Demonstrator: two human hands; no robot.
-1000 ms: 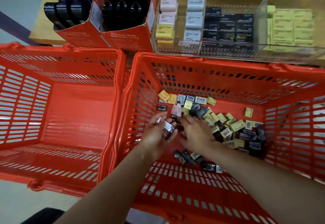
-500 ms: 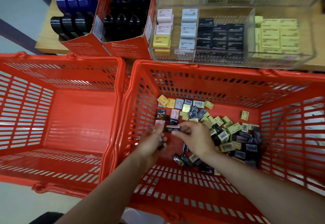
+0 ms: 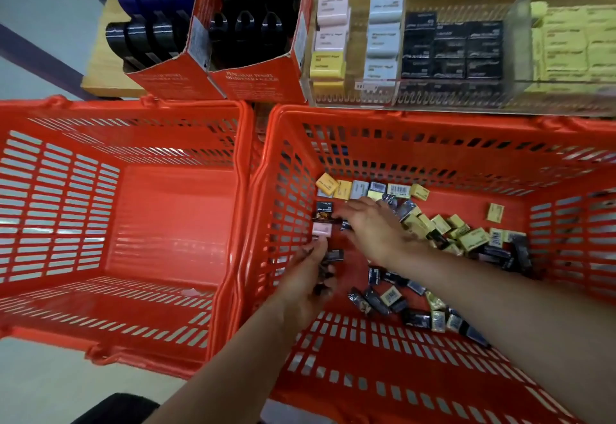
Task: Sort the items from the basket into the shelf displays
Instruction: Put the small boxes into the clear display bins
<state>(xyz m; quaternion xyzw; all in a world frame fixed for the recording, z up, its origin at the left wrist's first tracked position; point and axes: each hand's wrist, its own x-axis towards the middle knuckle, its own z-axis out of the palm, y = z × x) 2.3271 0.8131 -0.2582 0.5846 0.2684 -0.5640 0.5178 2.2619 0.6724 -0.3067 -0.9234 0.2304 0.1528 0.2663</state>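
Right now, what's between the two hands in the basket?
In the head view, a pink box and a small dark box lie between the left hand and right hand.

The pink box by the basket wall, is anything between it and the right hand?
Nothing visible blocks it. The pink box lies bare on the basket floor, and the right hand hovers just beside it, fingers spread.

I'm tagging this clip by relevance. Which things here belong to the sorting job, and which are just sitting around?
Part of the job:
- right basket with small packs
- clear shelf display
- left hand, gripping dark packs
- right hand, reaching

Just there:
- left basket
- red cartons of black and blue items
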